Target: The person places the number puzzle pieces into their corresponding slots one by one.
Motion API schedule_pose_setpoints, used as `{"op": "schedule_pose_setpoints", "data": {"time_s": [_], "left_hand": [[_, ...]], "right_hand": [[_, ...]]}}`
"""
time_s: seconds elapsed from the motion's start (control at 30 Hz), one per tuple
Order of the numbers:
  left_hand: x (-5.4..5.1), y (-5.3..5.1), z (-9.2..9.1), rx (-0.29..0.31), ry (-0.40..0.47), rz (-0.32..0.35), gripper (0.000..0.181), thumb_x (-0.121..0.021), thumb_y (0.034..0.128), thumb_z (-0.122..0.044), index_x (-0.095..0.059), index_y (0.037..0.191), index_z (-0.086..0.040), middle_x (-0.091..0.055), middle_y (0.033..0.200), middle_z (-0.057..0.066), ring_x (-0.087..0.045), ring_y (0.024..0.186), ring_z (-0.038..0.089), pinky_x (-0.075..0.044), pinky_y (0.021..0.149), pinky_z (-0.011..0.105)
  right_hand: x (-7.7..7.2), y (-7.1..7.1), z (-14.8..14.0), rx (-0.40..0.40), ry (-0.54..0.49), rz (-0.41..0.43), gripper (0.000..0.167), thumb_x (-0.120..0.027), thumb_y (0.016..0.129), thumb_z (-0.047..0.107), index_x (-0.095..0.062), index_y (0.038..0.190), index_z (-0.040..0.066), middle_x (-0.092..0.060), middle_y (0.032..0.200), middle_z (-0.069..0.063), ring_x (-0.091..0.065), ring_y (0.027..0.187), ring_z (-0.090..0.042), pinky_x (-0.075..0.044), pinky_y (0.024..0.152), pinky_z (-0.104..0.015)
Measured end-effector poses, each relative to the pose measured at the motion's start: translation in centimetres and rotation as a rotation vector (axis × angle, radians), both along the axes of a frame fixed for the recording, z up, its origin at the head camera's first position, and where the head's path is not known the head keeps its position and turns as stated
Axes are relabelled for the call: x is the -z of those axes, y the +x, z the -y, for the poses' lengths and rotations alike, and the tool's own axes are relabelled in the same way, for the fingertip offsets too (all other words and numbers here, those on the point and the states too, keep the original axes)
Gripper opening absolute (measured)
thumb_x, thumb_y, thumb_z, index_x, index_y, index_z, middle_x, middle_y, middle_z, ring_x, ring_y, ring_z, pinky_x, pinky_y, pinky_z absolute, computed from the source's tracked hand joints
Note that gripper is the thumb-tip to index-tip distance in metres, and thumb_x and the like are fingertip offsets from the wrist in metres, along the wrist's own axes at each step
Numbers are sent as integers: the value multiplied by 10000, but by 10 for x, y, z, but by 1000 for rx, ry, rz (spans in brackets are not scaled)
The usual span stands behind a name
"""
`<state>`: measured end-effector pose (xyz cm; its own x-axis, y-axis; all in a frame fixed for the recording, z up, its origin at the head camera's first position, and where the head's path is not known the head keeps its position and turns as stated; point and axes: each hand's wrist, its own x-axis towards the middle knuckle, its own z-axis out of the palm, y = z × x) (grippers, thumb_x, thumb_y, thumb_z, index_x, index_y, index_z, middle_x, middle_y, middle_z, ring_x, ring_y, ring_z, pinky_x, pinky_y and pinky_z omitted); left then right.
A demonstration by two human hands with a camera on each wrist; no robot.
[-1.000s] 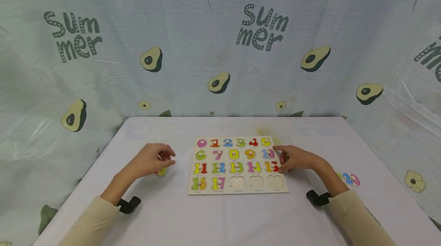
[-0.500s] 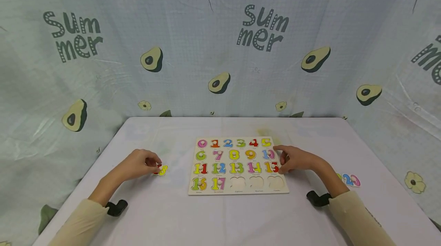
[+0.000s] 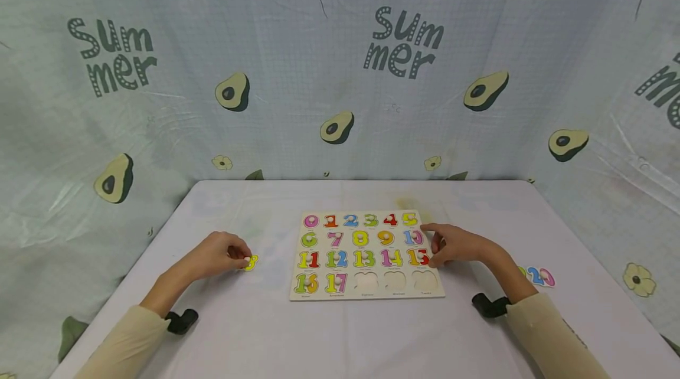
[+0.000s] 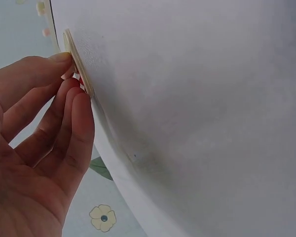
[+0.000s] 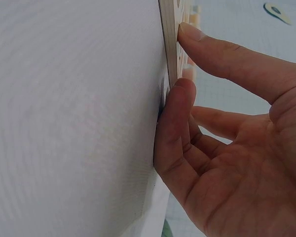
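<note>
In the head view, my left hand (image 3: 220, 254) is low over the table's left part, pinching a number puzzle piece with a yellow 8 (image 3: 252, 262). The left wrist view shows this thin wooden piece (image 4: 79, 61) tilted edge-on, between thumb and fingertips. A wooden number puzzle board (image 3: 347, 293) lies at the middle of the table, with pieces 0 to 17 in its slots and three bare slots at the lower right. My right hand (image 3: 459, 244) rests at the board's right edge. In the right wrist view, its thumb (image 5: 212, 52) touches the board's rim (image 5: 170, 44).
Loose number pieces (image 3: 539, 276), one showing a blue 2 and pink 0, lie right of the right forearm, partly hidden by it. A white cloth covers the table (image 3: 297, 343). Behind hangs a printed curtain (image 3: 287, 131). Both wrists wear black camera mounts.
My left hand has come down and left onto the puzzle piece, and its fingers now pinch it. A red part seen half a second ago is covered. The right hand stays put.
</note>
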<state>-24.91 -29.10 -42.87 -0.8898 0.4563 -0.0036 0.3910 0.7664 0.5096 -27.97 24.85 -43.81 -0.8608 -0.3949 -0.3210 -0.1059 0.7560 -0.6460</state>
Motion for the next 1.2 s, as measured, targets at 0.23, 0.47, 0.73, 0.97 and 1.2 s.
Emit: {"op": "schedule_pose_setpoints", "data": {"time_s": [0.23, 0.47, 0.73, 0.97, 1.2], "left_hand": [[0, 1, -2, -5, -14, -42, 43, -804, 853, -87, -787, 892, -94, -725, 825, -54, -593, 727, 19, -511, 667, 228], [-3, 3, -5, -10, -21, -78, 45, -804, 848, -85, -778, 877, -108, -708, 807, -63, -576, 716, 20, -505, 657, 229], [-10, 3, -13, -9, -23, -106, 62, -811, 839, -80, -775, 873, -118, -701, 792, -73, -581, 712, 14, -515, 668, 226], [-19, 6, -30, 17, -11, -116, 66, -817, 830, -73, -770, 864, -103, -703, 792, -66, -577, 709, 24, -516, 660, 224], [-25, 8, -50, 35, 5, -137, 66, -814, 832, -74, -766, 871, -97, -696, 785, -59, -564, 697, 27, -509, 650, 208]], "right_hand": [[0, 0, -1, -21, -19, -4, 883, -832, 812, 125, -370, 1543, -53, -552, 926, -77, -537, 836, -203, -473, 726, -325], [-1, 0, -1, -16, -19, -5, 879, -832, 809, 124, -377, 1540, -49, -555, 923, -78, -539, 838, -204, -473, 725, -325], [-1, 1, -1, -5, -8, -5, 881, -837, 807, 132, -382, 1541, -41, -554, 928, -78, -540, 844, -205, -474, 725, -323], [0, 0, -1, -1, -1, 3, 889, -838, 811, 143, -374, 1549, -30, -554, 941, -80, -542, 855, -206, -471, 731, -323], [-1, 0, 0, 4, -2, 3, 889, -834, 814, 144, -369, 1553, -25, -552, 937, -79, -541, 845, -205, -473, 725, -323]]}}
